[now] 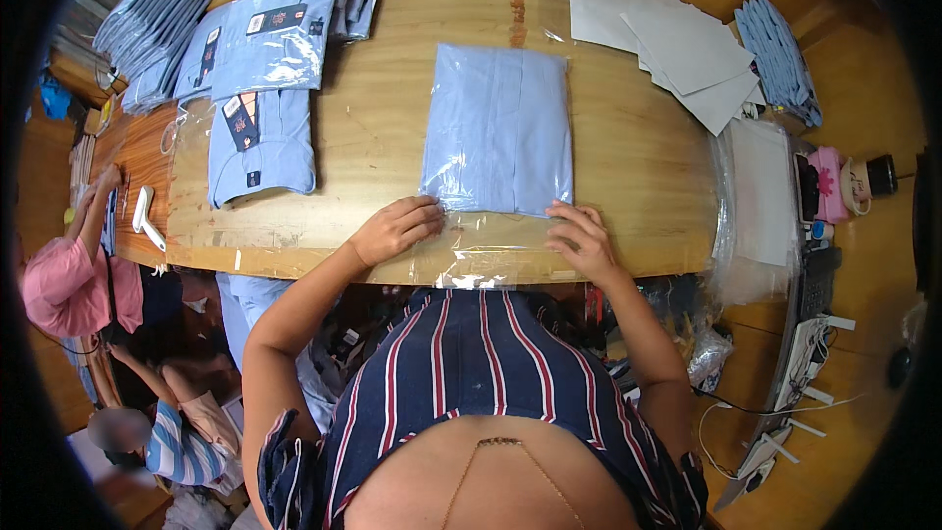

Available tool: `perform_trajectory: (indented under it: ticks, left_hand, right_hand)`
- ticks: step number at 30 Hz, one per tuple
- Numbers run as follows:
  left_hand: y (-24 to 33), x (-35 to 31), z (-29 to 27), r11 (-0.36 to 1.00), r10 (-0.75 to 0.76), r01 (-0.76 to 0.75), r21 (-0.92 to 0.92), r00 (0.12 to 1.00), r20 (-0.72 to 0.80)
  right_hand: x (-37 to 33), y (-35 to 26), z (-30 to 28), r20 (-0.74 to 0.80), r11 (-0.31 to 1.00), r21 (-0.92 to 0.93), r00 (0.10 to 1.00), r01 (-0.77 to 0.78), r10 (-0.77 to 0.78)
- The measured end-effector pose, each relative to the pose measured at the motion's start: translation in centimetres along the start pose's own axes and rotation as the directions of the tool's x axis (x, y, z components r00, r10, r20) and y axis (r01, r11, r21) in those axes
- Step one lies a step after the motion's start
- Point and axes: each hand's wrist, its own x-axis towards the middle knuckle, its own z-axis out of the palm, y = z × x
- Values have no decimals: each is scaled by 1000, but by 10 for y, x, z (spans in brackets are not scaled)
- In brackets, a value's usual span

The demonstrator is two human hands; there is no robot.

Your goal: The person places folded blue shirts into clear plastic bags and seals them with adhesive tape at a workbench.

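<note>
A light-blue folded garment (498, 128) lies face down or plain side up inside a clear plastic bag (481, 247), whose loose end reaches toward the table's near edge. My left hand (400, 226) is closed at the bag's near left corner, fingers curled on the plastic. At the near right corner, my right hand (584, 240) has its fingers bent against the bag's edge. To the left lies a folded blue shirt (261, 169) with a dark tag, partly under a stack of bagged garments (280, 39).
Beyond the stack stands another pile of bagged garments (152, 25). White sheets (687, 44) fan out at the far right beside folded blue garments (778, 59). Plastic bags (731, 216) lie at the right edge. A white handheld tool (147, 218) and two people are at left.
</note>
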Motion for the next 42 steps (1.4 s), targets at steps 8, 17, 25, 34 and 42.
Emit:
perform_trajectory:
  ticks: [8,17,25,34,42]
  left_hand:
    - [-4,27,12,567,-755,620,-542,655,-42]
    - [-15,53,26,475,-878,858,-195,448,-167]
    - [-19,62,29,491,-840,827,273,533,-103]
    - [-31,31,23,511,-702,807,297,590,-399]
    - [4,81,47,815,-551,548,186,834,-40]
  right_hand:
    - [28,18,25,-273,713,578,730,-397,627]
    - [71,21,29,-418,574,-342,668,-744,616]
    - [76,22,38,-500,418,-634,758,-650,420]
    - [62,25,27,-500,518,-500,719,-694,483]
    - [85,-12,78,-69,785,-580,974,-216,217]
